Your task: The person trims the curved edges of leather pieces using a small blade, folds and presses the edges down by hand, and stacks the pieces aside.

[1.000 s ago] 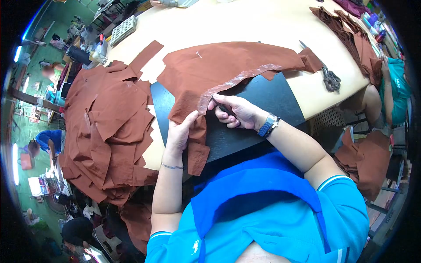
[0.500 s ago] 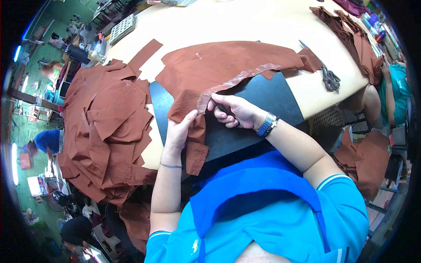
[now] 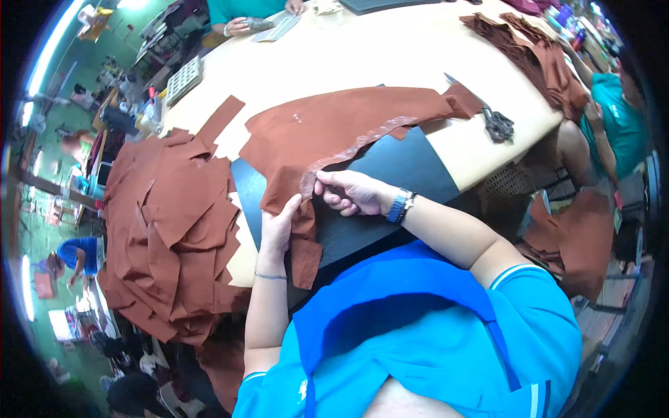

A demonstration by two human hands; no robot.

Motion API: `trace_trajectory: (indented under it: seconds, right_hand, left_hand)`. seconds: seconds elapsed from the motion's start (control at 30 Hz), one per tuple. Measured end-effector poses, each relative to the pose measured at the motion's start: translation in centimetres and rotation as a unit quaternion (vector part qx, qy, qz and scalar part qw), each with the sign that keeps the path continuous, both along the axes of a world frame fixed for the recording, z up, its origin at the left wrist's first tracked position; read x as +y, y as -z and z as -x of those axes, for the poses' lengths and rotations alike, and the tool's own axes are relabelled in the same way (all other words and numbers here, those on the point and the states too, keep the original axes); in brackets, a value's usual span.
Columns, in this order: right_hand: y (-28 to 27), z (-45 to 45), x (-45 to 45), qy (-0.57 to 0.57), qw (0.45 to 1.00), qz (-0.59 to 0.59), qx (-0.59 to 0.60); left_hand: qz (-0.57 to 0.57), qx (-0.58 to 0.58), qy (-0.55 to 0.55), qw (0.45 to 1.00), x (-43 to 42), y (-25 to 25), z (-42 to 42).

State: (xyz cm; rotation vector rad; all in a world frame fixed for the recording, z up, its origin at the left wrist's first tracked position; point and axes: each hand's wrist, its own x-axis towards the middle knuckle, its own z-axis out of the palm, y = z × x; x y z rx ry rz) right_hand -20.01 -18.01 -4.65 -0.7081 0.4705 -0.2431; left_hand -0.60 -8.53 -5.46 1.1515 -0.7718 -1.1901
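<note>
Cream table (image 3: 362, 56), held brown cloth (image 3: 348, 118), green floor (image 3: 87, 59)

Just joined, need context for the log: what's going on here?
A person's left hand pinches brown cloth near its edge, over a black board. Their right hand is curled at that edge; whatever its palm holds is unclear. A heap of brown pieces sits at left; what look like scissors lie on the table at right.

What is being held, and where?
Brown cloth, by the near end of its pale edge, in left hand and right hand; the latter's dark item is unclear.
</note>
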Motion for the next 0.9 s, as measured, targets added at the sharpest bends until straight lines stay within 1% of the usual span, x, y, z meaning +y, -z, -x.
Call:
trace_trajectory:
  seconds: [0.07,0.13,0.17,0.2,0.27,0.3,0.33,0.4,0.47,0.5,0.53,0.57,0.6,0.63,0.67,0.7,0.73,0.77,0.8,0.83,0.87,0.9]
  right_hand:
    - [-0.2,0.3,0.4,0.011,0.999,0.030,-0.003]
    - [-1.1,1.2,0.9,0.007,0.998,0.060,0.029]
    - [-1.2,1.8,1.1,0.019,0.995,0.084,0.039]
    - [-1.8,2.7,1.2,0.039,0.985,0.152,0.072]
    - [-2.9,5.1,1.6,0.071,0.947,0.282,0.139]
    - [-1.7,6.5,0.9,0.134,0.884,0.427,0.138]
    - [-0.4,8.1,0.0,0.191,0.795,0.559,0.134]
    - [-3.1,11.8,-0.5,0.242,0.764,0.530,0.277]
    - [-3.7,15.3,-1.4,0.277,0.636,0.611,0.380]
    - [-3.2,16.8,-1.6,0.257,0.619,0.628,0.397]
    - [-2.4,18.2,-1.8,0.234,0.600,0.645,0.412]
    - [-1.9,18.8,-1.8,0.210,0.581,0.662,0.425]
    - [-1.8,18.8,-1.5,0.201,0.598,0.643,0.435]
    - [-1.9,18.6,-1.0,0.192,0.614,0.624,0.443]
    - [-1.8,18.5,-0.9,0.182,0.628,0.606,0.452]
    - [-0.2,19.1,-1.4,0.204,0.610,0.633,0.431]
    - [0.7,19.3,-1.7,0.215,0.613,0.632,0.421]
    - [1.3,19.5,-2.0,0.227,0.617,0.631,0.412]
    - [1.4,19.7,-2.3,0.238,0.620,0.630,0.402]
    - [1.1,19.2,-2.1,0.254,0.600,0.670,0.354]
    - [0.6,18.9,-2.4,0.272,0.660,0.607,0.349]
    - [0.1,18.7,-2.7,0.288,0.713,0.540,0.343]
  left_hand:
    - [-0.022,-0.018,0.000,1.000,0.2,-0.1,-0.2]
    - [-0.058,-0.013,-0.020,0.998,0.5,0.4,-0.9]
    - [-0.061,-0.036,-0.027,0.997,1.2,0.6,-1.7]
    - [-0.065,-0.059,-0.035,0.996,1.8,0.7,-2.5]
    - [-0.088,-0.112,-0.070,0.987,4.5,0.8,-4.4]
    - [-0.116,-0.122,-0.081,0.982,6.3,0.7,-5.8]
    - [-0.144,-0.131,-0.092,0.977,8.0,0.5,-6.7]
    - [-0.035,-0.175,-0.120,0.977,10.9,-1.8,-6.5]
    - [-0.027,-0.217,-0.232,0.948,13.2,-1.7,-7.3]
    - [-0.019,-0.330,-0.275,0.903,13.3,-2.1,-7.1]
    - [-0.011,-0.438,-0.315,0.842,13.2,-2.7,-6.8]
    - [0.028,-0.539,-0.299,0.787,12.6,-3.6,-6.3]
    - [0.046,-0.628,-0.242,0.738,11.7,-5.4,-5.7]
    - [0.067,-0.552,-0.211,0.804,10.0,-6.4,-4.0]
    - [0.077,-0.615,-0.136,0.773,8.6,-6.8,-4.0]
    - [0.110,-0.620,-0.082,0.772,6.4,-6.5,-3.2]
    - [0.141,-0.635,-0.033,0.759,4.4,-6.0,-2.3]
    - [0.150,-0.637,0.014,0.756,2.6,-5.4,-1.4]
    - [0.170,-0.646,0.070,0.741,1.0,-4.7,-0.6]
    - [0.146,-0.647,0.124,0.738,-0.3,-3.4,0.0]
    - [0.112,-0.640,0.155,0.744,-1.1,-2.6,0.7]
    - [0.105,-0.646,0.158,0.739,-1.8,-1.8,1.1]
